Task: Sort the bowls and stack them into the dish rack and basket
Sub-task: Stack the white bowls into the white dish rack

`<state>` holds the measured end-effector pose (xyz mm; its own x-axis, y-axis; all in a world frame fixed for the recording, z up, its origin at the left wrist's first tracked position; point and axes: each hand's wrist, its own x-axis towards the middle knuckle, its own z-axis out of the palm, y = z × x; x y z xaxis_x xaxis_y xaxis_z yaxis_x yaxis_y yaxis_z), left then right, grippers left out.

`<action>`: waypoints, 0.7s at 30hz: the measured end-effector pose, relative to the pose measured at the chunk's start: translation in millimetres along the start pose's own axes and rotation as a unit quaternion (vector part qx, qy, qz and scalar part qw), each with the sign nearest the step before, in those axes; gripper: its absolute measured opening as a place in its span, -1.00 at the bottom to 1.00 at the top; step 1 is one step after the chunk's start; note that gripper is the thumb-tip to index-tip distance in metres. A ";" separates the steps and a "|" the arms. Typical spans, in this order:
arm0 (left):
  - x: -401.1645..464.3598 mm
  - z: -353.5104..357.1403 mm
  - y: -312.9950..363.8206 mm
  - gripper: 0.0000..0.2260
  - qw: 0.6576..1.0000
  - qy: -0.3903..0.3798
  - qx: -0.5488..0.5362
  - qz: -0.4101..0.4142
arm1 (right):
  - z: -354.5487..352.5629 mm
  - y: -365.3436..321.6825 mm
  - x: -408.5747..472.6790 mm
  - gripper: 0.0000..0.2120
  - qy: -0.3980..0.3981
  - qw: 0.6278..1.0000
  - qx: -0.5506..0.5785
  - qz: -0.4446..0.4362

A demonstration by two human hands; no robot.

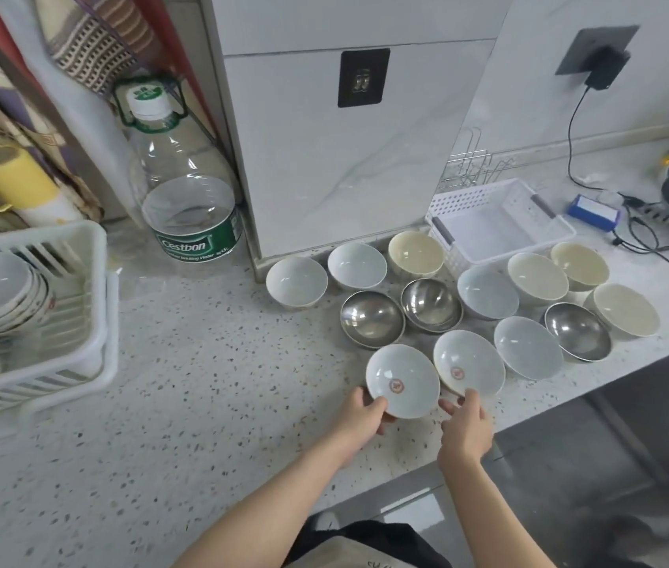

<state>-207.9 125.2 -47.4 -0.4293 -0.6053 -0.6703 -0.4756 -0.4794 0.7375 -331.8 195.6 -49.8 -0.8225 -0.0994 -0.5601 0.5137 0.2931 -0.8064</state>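
I am gripping the near-left rim of a white bowl with a red emblem in my left hand, tipping it so its mouth is facing up and slightly toward me, at the front edge of the speckled counter. My right hand is resting half open, fingertips touching the rim of the second emblem bowl just beside it. Behind them are sitting white, cream and steel bowls, mouths up. The white basket is standing farther back; the dish rack at far left is holding stacked bowls.
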 end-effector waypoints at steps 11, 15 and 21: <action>-17.6 -21.5 -9.7 -0.77 0.995 0.021 -0.091 0.035 | 12.8 -6.6 6.9 -0.75 -0.020 0.998 0.052 0.039; -27.1 -33.4 -9.4 -0.76 0.992 0.028 -0.110 0.047 | 15.2 -11.7 1.7 -0.77 -0.011 0.996 0.069 0.053; -53.0 -62.4 -11.5 -0.78 0.984 0.046 -0.157 0.075 | 23.2 0.1 -33.3 -0.69 -0.045 0.998 0.044 0.017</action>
<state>-131.8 123.1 -15.3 -0.3985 -0.7324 -0.5521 -0.1461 -0.5436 0.8265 -298.7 176.9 -35.7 -0.7806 -0.1776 -0.5993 0.5640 0.2130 -0.7978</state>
